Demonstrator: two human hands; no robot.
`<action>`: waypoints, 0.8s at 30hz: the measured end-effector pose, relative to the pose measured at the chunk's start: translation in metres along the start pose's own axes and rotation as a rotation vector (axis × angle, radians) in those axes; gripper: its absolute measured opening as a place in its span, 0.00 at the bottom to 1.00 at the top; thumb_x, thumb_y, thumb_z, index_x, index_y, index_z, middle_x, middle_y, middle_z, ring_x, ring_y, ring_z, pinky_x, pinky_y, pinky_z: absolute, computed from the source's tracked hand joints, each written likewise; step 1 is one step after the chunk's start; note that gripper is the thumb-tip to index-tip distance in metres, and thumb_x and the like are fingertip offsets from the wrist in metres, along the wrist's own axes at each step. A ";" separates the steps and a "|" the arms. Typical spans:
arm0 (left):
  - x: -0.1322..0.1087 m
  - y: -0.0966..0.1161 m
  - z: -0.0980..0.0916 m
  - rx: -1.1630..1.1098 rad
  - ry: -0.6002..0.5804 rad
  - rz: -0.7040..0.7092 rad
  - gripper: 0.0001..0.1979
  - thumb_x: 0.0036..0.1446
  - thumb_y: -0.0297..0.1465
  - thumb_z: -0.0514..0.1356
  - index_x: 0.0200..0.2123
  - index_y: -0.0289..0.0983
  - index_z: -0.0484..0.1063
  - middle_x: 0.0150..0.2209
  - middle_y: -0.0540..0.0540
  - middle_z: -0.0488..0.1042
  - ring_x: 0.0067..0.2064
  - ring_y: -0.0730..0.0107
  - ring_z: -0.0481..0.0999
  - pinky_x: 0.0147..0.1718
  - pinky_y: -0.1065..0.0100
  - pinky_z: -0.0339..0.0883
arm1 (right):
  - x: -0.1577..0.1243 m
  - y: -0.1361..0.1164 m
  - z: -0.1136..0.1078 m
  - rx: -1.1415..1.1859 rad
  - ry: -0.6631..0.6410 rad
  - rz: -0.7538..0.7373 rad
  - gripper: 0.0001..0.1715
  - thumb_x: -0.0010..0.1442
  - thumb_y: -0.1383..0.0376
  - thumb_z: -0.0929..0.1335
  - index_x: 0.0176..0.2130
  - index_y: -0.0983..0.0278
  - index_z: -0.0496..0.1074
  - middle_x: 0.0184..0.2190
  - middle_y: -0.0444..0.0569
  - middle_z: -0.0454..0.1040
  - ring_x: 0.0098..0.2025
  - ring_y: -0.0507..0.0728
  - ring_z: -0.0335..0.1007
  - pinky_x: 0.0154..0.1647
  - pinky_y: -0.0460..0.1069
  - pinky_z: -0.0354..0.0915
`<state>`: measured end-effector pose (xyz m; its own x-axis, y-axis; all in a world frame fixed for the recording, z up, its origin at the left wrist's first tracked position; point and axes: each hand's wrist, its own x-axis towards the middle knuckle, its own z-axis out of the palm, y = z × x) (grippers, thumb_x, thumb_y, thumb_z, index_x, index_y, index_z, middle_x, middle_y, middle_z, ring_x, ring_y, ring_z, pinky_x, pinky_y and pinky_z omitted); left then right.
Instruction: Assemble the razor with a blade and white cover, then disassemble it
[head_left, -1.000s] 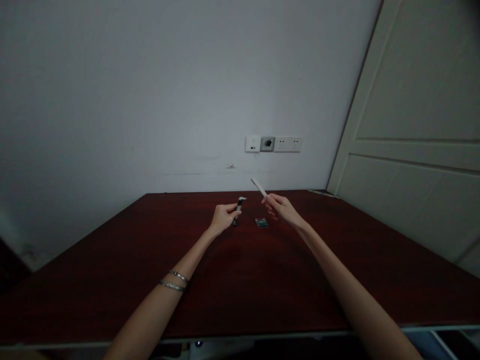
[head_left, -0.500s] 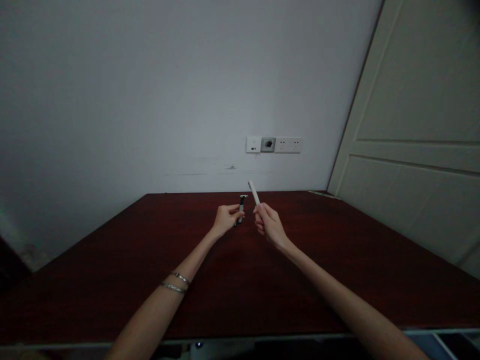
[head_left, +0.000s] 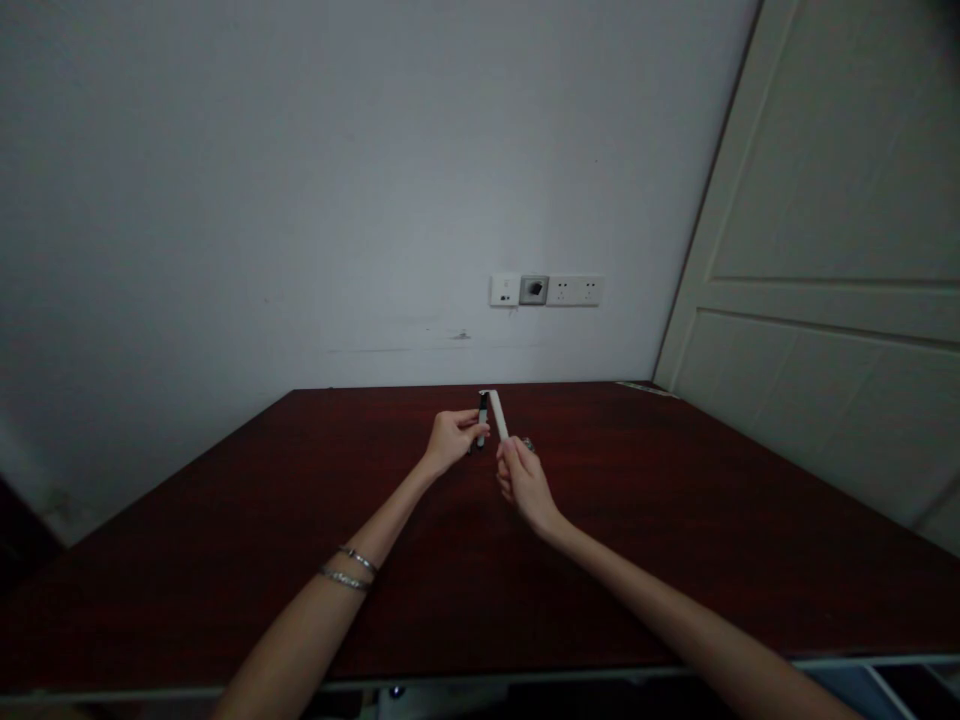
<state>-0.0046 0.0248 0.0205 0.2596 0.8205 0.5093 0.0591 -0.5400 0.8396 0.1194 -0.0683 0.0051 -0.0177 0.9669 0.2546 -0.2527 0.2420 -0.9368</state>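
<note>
My left hand (head_left: 450,438) is closed around a slim black-and-grey stick-like object (head_left: 482,408), held upright over the table. It has a short pale crosspiece at its top; its exact kind is too small to tell. My right hand (head_left: 525,482) grips a slender white stick (head_left: 499,415), which tilts up and to the left. The stick's upper end meets the crosspiece in view, and I cannot tell whether they touch. Something small and shiny shows beside the right fingers. Two silvery bracelets (head_left: 349,575) circle my left forearm.
A dark red-brown wooden table (head_left: 225,560) spreads under both arms. Behind it rises a pale wall (head_left: 375,200) with sockets and switches (head_left: 547,290). At the right stands a cream panelled door (head_left: 825,240). The table's near edge runs below my forearms.
My right hand has moved down and slightly left, bringing the white stick's tip from above the black-and-grey object to its top. My left hand has stayed almost still.
</note>
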 end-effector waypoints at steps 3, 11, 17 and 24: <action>0.001 0.005 0.000 -0.065 -0.002 -0.024 0.13 0.41 0.28 0.62 0.34 0.30 0.77 0.32 0.43 0.78 0.31 0.66 0.76 0.31 0.69 0.69 | -0.002 0.006 0.006 -0.011 -0.034 0.000 0.22 0.54 0.46 0.62 0.28 0.62 0.58 0.15 0.33 0.50 0.13 0.43 0.40 0.10 0.39 0.40; -0.001 0.009 0.000 -0.052 0.000 -0.029 0.07 0.42 0.27 0.61 0.26 0.30 0.76 0.28 0.45 0.78 0.28 0.68 0.75 0.29 0.71 0.67 | 0.004 0.004 0.016 0.004 -0.021 -0.031 0.22 0.54 0.46 0.62 0.28 0.62 0.58 0.15 0.33 0.50 0.13 0.43 0.41 0.10 0.39 0.40; 0.000 0.006 0.000 -0.015 -0.033 -0.010 0.07 0.42 0.27 0.61 0.27 0.30 0.76 0.27 0.46 0.77 0.28 0.69 0.75 0.28 0.72 0.66 | 0.005 0.002 0.018 0.042 0.023 -0.096 0.21 0.55 0.47 0.61 0.28 0.62 0.58 0.16 0.33 0.50 0.13 0.43 0.40 0.11 0.39 0.40; -0.001 0.006 0.000 0.014 -0.009 -0.023 0.09 0.41 0.26 0.61 0.29 0.31 0.77 0.28 0.47 0.78 0.29 0.68 0.75 0.28 0.73 0.67 | 0.003 0.013 0.009 0.050 -0.002 0.012 0.22 0.54 0.46 0.62 0.28 0.62 0.57 0.15 0.33 0.50 0.13 0.43 0.38 0.10 0.39 0.38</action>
<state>-0.0050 0.0212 0.0247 0.2667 0.8312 0.4878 0.0784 -0.5231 0.8486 0.1073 -0.0629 -0.0042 -0.0234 0.9695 0.2438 -0.3006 0.2258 -0.9266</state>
